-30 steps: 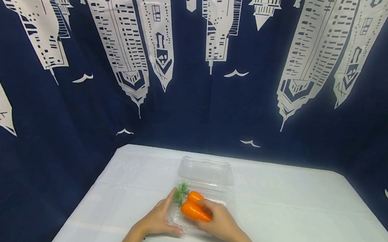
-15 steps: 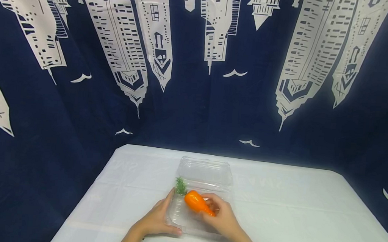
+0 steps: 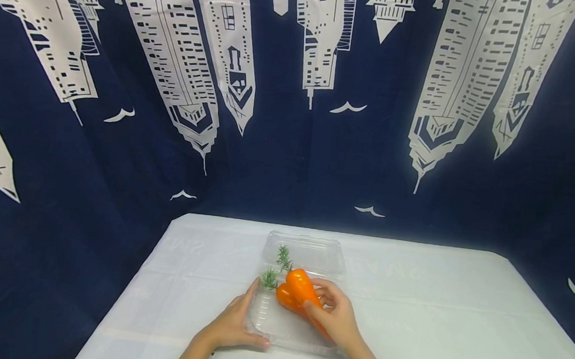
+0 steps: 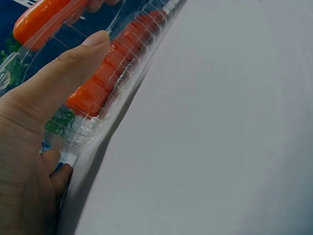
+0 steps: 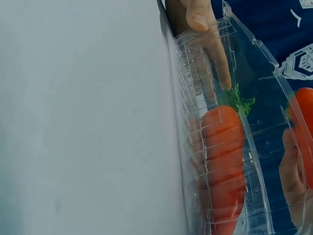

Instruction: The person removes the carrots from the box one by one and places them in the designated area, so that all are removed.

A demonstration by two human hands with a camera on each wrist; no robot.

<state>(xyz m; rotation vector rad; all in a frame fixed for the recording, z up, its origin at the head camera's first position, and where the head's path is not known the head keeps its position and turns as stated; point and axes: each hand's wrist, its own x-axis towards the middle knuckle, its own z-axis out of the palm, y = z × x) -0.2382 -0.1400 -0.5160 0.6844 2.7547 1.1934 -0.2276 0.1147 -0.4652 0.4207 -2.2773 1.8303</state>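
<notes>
A clear plastic clamshell container (image 3: 276, 326) stands on the table with its lid (image 3: 307, 252) folded back. My left hand (image 3: 237, 323) rests against its near left corner, index finger straight along the left side and thumb along the front wall. My right hand (image 3: 336, 313) grips an orange carrot (image 3: 300, 283) with green fronds, held slantwise above the container. Beneath it a second carrot (image 5: 225, 156) lies inside the container, seen through the ribbed wall in both wrist views; its fronds (image 3: 269, 279) point to the left hand's fingertips. In the head view the held carrot partly covers it.
A white cloth covers the table (image 3: 434, 315). Behind and beside it hangs a navy curtain (image 3: 308, 170) printed with white buildings and birds.
My right hand has lifted its carrot from the near side and carried it away from me, over the other carrot, its frond end now farther back. The left hand has stayed in place.
</notes>
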